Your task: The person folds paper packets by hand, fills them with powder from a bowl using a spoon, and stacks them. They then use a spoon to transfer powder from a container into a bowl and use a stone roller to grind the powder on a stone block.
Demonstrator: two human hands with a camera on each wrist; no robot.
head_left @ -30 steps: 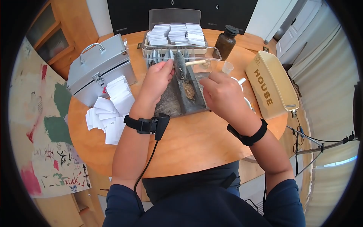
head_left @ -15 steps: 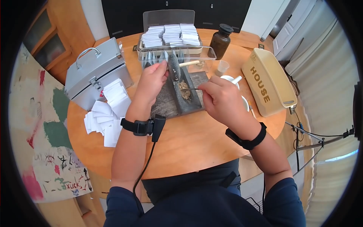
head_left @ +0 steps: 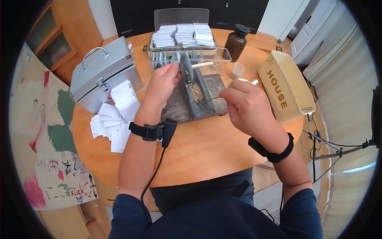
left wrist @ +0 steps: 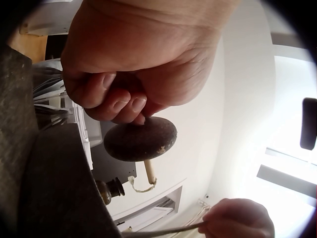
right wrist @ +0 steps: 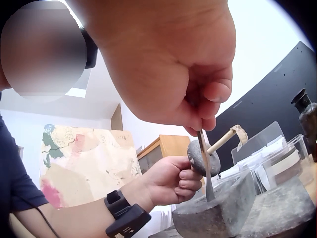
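Observation:
My left hand (head_left: pixel 161 85) grips a dark stone grinding wheel (head_left: pixel 186 69) at its left side, holding it tilted above the far end of a trough. A wooden axle (right wrist: pixel 222 143) juts from the wheel's other face. Beneath lies the grey stone trough (head_left: pixel 210 106), with tan powder (head_left: pixel 197 92) heaped inside. Between thumb and fingers, my right hand (head_left: pixel 247 102) pinches a thin metal spatula (right wrist: pixel 208 181), whose flat end reaches into the trough beside the powder. A grey slab (head_left: pixel 175 106) carries the trough.
At the left stand a metal case (head_left: pixel 103 71) and a pile of white paper packets (head_left: pixel 124 97). Clear plastic boxes (head_left: pixel 229 55) of packets lie behind the trough. To the right are a brown bottle (head_left: pixel 236 42), a small plastic cup (head_left: pixel 238 69) and a cream bin (head_left: pixel 274 85).
My right hand swung in over the trough with the spatula, then drew back right and nearer my body, bringing its tip to the near side of the powder. My left hand keeps holding the wheel.

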